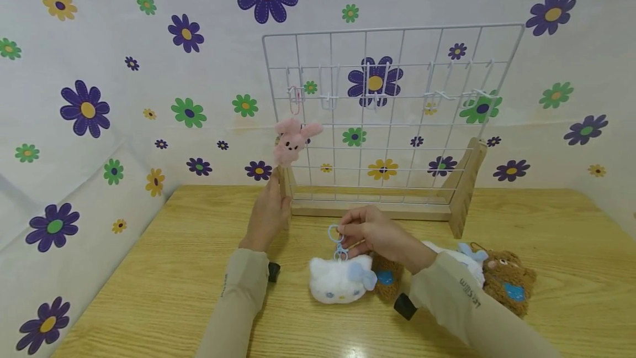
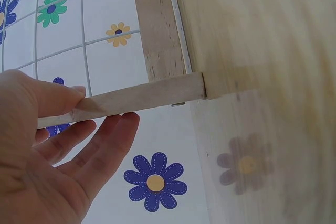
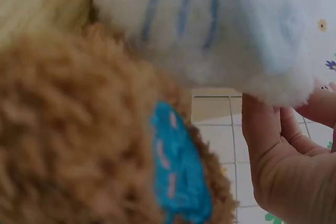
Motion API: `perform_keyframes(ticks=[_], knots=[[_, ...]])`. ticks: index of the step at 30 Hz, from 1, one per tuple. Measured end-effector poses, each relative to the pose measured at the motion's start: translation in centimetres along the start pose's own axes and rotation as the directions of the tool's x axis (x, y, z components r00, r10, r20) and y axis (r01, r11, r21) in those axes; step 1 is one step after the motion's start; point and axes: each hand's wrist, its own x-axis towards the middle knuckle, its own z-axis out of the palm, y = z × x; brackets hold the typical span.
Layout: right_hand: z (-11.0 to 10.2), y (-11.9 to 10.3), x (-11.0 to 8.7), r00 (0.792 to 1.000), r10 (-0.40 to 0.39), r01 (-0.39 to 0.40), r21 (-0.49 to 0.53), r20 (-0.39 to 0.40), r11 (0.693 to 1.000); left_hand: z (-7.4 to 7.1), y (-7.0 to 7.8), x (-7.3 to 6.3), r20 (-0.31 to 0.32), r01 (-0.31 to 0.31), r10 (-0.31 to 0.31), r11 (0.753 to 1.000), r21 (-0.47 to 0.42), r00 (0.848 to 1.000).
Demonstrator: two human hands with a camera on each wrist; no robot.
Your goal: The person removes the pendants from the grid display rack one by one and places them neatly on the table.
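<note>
In the head view my right hand pinches the light-blue ring of a white cat-head plush keychain with a blue bow. The plush hangs below the ring, just above or on the table; I cannot tell which. My left hand holds the left wooden leg of the white wire grid rack. Seen from the left wrist, thumb and fingers lie on either side of that wooden strip. A pink rabbit plush hangs from a hook at the rack's left.
Brown bear plushes lie on the wooden table, one partly hidden behind the cat plush. Another white plush sits partly behind my right forearm. Several white hooks line the grid. Behind it hangs a flowered cloth.
</note>
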Motion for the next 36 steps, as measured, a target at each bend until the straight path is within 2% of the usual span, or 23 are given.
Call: perform_keyframes(ticks=[4, 8, 13, 16, 19, 21, 25, 28, 36], knots=[[0.0, -0.2, 0.3, 0.997, -0.052, 0.045, -0.106, -0.057, 0.993, 0.0, 0.1, 0.0, 0.003, 0.005, -0.005, 1.0, 0.005, 1.0], [-0.3, -0.4, 0.6, 0.989, -0.115, 0.092, -0.233, -0.09, 0.968, 0.0, 0.2, 0.0, 0.002, 0.006, -0.006, 1.0, 0.008, 1.0], [-0.7, -0.1, 0.8, 0.983, -0.178, 0.143, -0.419, -0.045, 0.897, 0.0, 0.1, 0.0, 0.002, 0.003, -0.003, 1.0, 0.01, 1.0], [-0.8, 0.0, 0.8, 0.978, -0.206, 0.178, -0.493, -0.003, 0.852, 0.0, 0.0, 0.0, 0.004, 0.006, -0.006, 1.0, 0.008, 1.0], [-1.0, -0.1, 0.9, 0.975, -0.221, 0.197, -0.528, 0.018, 0.826, 0.0, 0.0, 0.0, 0.002, 0.008, -0.008, 1.0, -0.002, 1.0], [-1.1, -0.3, 0.9, 0.974, -0.227, 0.201, -0.536, 0.017, 0.82, 0.0, 0.0, -0.1, -0.002, 0.006, -0.006, 1.0, -0.004, 1.0], [-1.5, -1.1, 0.7, 0.974, -0.226, 0.184, -0.53, -0.013, 0.828, 0.1, 0.0, -0.2, -0.003, -0.003, 0.003, 1.0, -0.003, 1.0], [-2.1, -2.2, 0.6, 0.972, -0.226, 0.167, -0.491, -0.063, 0.855, 0.1, 0.1, -0.2, 0.009, -0.003, 0.003, 1.0, -0.012, 1.0], [-2.8, -5.4, 0.8, 0.95, -0.266, 0.193, -0.361, -0.166, 0.913, 0.1, -0.1, 0.0, -0.005, -0.009, 0.009, 1.0, -0.02, 1.0]])
